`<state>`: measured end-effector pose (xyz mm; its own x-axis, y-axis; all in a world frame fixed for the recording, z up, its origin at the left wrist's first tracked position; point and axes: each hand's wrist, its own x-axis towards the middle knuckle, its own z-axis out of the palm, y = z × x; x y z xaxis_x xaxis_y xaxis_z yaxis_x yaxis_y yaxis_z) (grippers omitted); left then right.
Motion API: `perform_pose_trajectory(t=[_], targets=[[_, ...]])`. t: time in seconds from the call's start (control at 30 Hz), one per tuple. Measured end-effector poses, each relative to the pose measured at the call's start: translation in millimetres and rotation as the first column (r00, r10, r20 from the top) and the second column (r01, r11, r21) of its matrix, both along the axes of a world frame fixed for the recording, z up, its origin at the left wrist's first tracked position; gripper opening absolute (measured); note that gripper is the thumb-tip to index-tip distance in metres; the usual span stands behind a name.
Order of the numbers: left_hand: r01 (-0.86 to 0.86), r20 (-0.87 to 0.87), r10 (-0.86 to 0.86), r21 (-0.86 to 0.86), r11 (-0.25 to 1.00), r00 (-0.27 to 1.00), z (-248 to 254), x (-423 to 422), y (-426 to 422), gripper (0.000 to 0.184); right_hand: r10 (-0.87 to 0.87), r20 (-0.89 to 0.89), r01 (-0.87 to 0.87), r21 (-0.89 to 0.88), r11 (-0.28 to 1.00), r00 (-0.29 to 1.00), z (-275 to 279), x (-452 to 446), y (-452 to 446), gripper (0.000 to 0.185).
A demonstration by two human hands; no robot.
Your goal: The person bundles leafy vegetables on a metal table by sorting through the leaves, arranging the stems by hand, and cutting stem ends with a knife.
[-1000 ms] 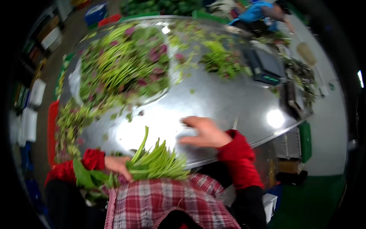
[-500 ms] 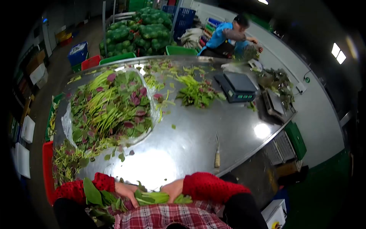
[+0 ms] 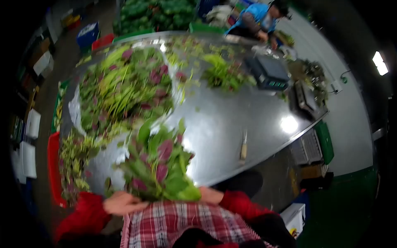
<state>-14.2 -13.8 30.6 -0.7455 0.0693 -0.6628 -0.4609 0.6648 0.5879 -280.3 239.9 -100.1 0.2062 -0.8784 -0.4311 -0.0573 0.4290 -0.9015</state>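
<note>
A leafy bunch of green and purple greens stands upright against the checked apron, its leaves over the table edge. My right hand is closed at the lower right of the bunch, partly behind the stems. My left hand is at the bunch's lower left, fingers bent against the apron; whether it grips anything is unclear. Beyond lies a large heap of similar greens on clear plastic. A knife with a pale handle rests on the metal table.
A smaller bunch lies near a dark scale, with a second scale to its right. Loose trimmings cover the table's left side beside a red crate. A co-worker in blue is at the far right corner.
The bunch has gone from lying sideways at the apron to standing with leaves up. My right hand has shifted right, and my left hand slightly left. The view has tilted down.
</note>
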Motion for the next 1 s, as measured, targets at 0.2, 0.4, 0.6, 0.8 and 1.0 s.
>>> perform_pose_trajectory(t=[0.2,0.4,0.6,0.8,1.0], targets=[[-0.007,-0.203,0.027,0.099,0.995,0.979,-93.1,-47.5,53.5,0.039,-0.243,0.118,0.243,0.014,0.97,0.963,25.5,24.7,-0.8,0.037],[-0.191,-0.873,0.207,0.134,0.972,0.442,-62.9,-149.3,54.9,0.058,-0.488,0.338,0.531,-0.042,0.846,0.804,53.5,23.7,-8.7,0.06],[-0.231,-0.676,0.442,0.383,0.895,0.59,-66.9,-204.4,49.6,0.054,-0.694,0.515,0.787,0.059,0.614,0.503,62.8,-2.1,-14.3,0.057],[-0.103,-0.893,-0.11,-0.171,0.98,0.437,-191.8,-171.3,68.1,0.028,-0.77,0.486,0.854,0.086,0.513,0.414,27.3,-45.7,-10.7,0.05],[-0.089,-0.796,-0.285,-0.389,0.917,0.534,-178.7,16.7,-44.5,0.023,-0.795,0.504,0.85,0.201,0.488,0.337,27.9,-33.4,-14.6,0.053]])
